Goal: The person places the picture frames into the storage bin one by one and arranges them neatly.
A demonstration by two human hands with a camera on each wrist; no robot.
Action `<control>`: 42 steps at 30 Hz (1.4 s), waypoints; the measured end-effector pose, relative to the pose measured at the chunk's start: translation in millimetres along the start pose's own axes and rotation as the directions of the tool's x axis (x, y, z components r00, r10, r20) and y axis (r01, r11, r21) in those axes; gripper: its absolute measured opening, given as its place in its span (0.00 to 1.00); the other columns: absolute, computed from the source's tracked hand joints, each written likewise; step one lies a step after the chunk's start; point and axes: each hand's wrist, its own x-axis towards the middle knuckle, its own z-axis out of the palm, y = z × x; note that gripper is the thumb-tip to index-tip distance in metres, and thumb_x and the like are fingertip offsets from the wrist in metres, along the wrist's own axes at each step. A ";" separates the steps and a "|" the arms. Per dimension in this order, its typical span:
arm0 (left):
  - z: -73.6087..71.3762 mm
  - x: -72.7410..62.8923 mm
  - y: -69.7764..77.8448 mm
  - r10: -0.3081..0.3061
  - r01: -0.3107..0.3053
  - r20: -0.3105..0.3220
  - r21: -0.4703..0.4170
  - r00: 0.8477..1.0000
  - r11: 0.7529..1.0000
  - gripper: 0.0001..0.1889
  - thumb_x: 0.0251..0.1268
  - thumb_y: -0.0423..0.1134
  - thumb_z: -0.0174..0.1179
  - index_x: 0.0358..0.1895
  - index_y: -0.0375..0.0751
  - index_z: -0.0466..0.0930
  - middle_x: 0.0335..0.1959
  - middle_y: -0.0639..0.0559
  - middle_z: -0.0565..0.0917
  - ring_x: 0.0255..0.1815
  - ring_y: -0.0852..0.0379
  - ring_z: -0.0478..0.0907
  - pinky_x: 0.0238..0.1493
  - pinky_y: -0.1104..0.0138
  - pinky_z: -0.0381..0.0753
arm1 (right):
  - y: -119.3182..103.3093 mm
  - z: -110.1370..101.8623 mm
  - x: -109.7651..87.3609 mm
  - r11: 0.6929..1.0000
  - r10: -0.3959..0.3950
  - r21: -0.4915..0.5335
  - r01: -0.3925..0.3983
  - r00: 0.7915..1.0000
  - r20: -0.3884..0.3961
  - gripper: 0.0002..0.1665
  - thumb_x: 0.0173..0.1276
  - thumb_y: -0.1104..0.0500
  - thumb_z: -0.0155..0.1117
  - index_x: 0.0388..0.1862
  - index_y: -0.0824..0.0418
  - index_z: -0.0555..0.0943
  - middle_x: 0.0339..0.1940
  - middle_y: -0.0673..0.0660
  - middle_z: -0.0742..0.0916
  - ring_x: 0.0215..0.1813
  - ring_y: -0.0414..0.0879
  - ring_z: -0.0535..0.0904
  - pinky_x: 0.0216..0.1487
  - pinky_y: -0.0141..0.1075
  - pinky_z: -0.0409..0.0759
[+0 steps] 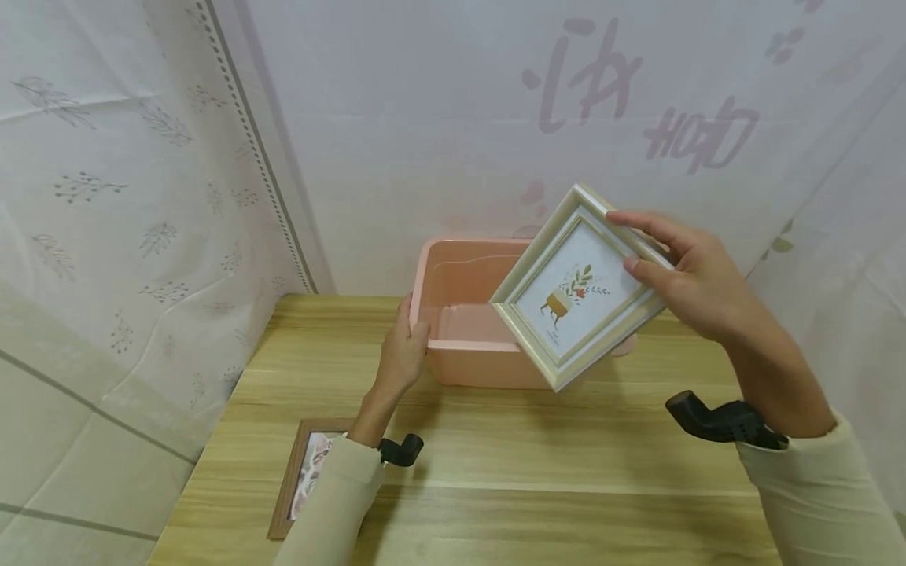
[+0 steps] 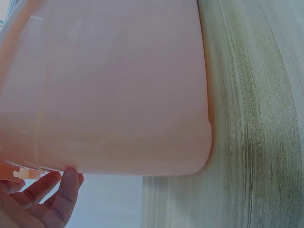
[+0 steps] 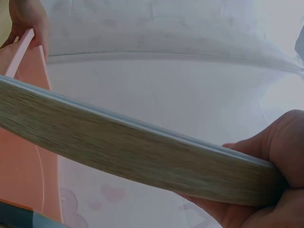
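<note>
My right hand (image 1: 701, 287) grips a cream picture frame (image 1: 573, 287) by its right-hand edge, thumb on the front. The frame is tilted, with a plant print facing up, and overlaps the right part of a pink plastic bin (image 1: 481, 368) in the head view. Its side edge (image 3: 118, 147) runs across the right wrist view. At the bin's left end, my left hand (image 1: 403, 350) holds the rim. In the left wrist view the fingers of that hand (image 2: 52, 199) touch the edge of the bin (image 2: 118, 90).
A brown picture frame (image 1: 286, 487) lies on the wooden table (image 1: 566, 479) at the front left, partly hidden by my left sleeve (image 1: 336, 503). Behind the bin hangs a pale printed curtain (image 1: 425, 118), and another patterned cloth (image 1: 127, 196) hangs at the left.
</note>
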 end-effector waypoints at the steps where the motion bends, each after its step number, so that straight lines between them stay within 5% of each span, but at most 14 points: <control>1: -0.2 0.1 -0.1 0.002 -0.002 0.000 -0.002 1.000 1.000 0.31 0.79 0.41 0.43 0.82 0.42 0.55 0.72 0.33 0.73 0.63 0.38 0.76 0.62 0.39 0.76 | -1.7 -0.1 1.4 1.000 0.011 0.000 -0.011 1.000 -0.014 0.32 0.76 0.71 0.57 0.76 0.57 0.74 0.61 0.67 0.80 0.39 0.38 0.83 0.32 0.29 0.84; 8: -1.4 0.4 0.3 -0.009 0.009 -0.001 -0.013 1.000 1.000 0.31 0.79 0.41 0.43 0.82 0.42 0.55 0.74 0.35 0.71 0.65 0.38 0.75 0.64 0.40 0.74 | -13.5 3.3 13.1 0.995 0.085 0.054 -0.081 0.992 -0.089 0.33 0.75 0.73 0.54 0.76 0.55 0.75 0.72 0.63 0.75 0.42 0.42 0.82 0.33 0.30 0.84; 16: -1.7 0.8 -0.5 -0.014 0.014 -0.004 -0.018 1.000 1.000 0.31 0.79 0.43 0.42 0.82 0.43 0.56 0.74 0.36 0.71 0.65 0.38 0.75 0.63 0.40 0.75 | -16.1 11.4 23.0 0.994 0.111 0.033 -0.107 0.983 -0.149 0.36 0.71 0.78 0.48 0.76 0.60 0.73 0.81 0.58 0.66 0.69 0.62 0.67 0.39 0.22 0.80; 21: -2.2 0.7 -0.8 -0.019 0.019 -0.004 -0.005 1.000 1.000 0.32 0.79 0.46 0.42 0.82 0.45 0.55 0.73 0.35 0.72 0.64 0.38 0.76 0.62 0.39 0.75 | -16.7 15.7 27.4 0.991 0.135 0.025 -0.133 0.973 -0.186 0.36 0.70 0.78 0.47 0.76 0.61 0.72 0.81 0.60 0.66 0.69 0.65 0.67 0.37 0.22 0.80; 25: -2.0 1.1 -2.1 -0.021 0.021 -0.007 0.004 1.000 1.000 0.32 0.80 0.48 0.42 0.83 0.44 0.55 0.73 0.35 0.72 0.65 0.38 0.75 0.64 0.39 0.74 | -15.5 21.4 32.5 0.988 0.148 -0.001 -0.152 0.963 -0.223 0.36 0.69 0.79 0.47 0.75 0.62 0.73 0.81 0.60 0.65 0.72 0.63 0.63 0.51 0.38 0.85; 29: -1.4 1.2 -3.8 -0.010 0.010 -0.010 -0.003 1.000 1.000 0.31 0.80 0.46 0.42 0.82 0.44 0.56 0.71 0.34 0.74 0.59 0.39 0.78 0.58 0.41 0.78 | -9.6 28.2 36.5 0.987 0.136 -0.047 -0.152 0.960 -0.244 0.36 0.67 0.80 0.47 0.73 0.65 0.74 0.82 0.60 0.65 0.77 0.61 0.59 0.68 0.60 0.72; 42: 0.5 1.8 -2.6 -0.005 0.005 -0.003 -0.006 1.000 1.000 0.31 0.81 0.46 0.42 0.83 0.44 0.55 0.73 0.34 0.72 0.65 0.37 0.76 0.63 0.39 0.75 | 11.1 46.7 42.9 0.983 0.074 -0.141 -0.116 0.958 -0.276 0.36 0.60 0.83 0.44 0.69 0.73 0.74 0.81 0.66 0.65 0.77 0.68 0.61 0.69 0.64 0.68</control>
